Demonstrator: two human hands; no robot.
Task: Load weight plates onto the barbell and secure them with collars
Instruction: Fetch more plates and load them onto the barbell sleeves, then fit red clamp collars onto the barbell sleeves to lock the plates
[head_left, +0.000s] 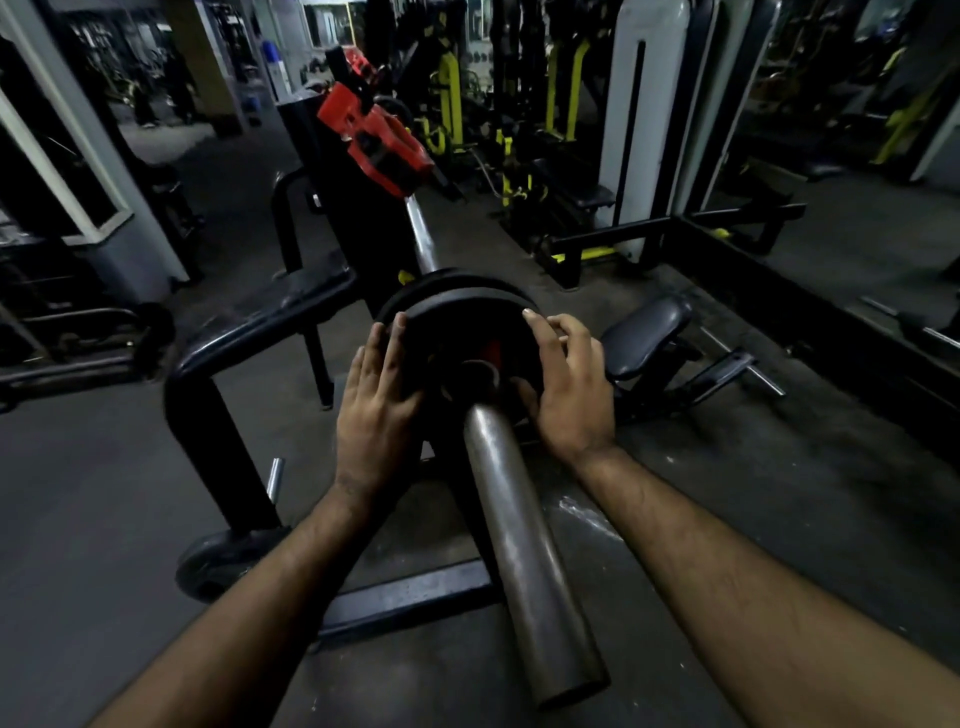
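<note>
A steel barbell sleeve (524, 540) runs from the bottom centre away from me. Black weight plates (457, 306) sit on the sleeve, stacked against each other. My left hand (376, 400) lies flat on the left face of the near plate, fingers together. My right hand (563, 384) cups the plate's right edge, thumb near the centre hole. A bit of red shows by the hub. Two red collars (376, 137) are clipped on the bar's shaft farther off, beyond the rack upright.
A black bench rack frame (208, 395) stands left of the sleeve, with a spare plate (218, 564) on a low peg. A padded seat (647, 338) lies to the right. Yellow and black machines (519, 130) fill the background.
</note>
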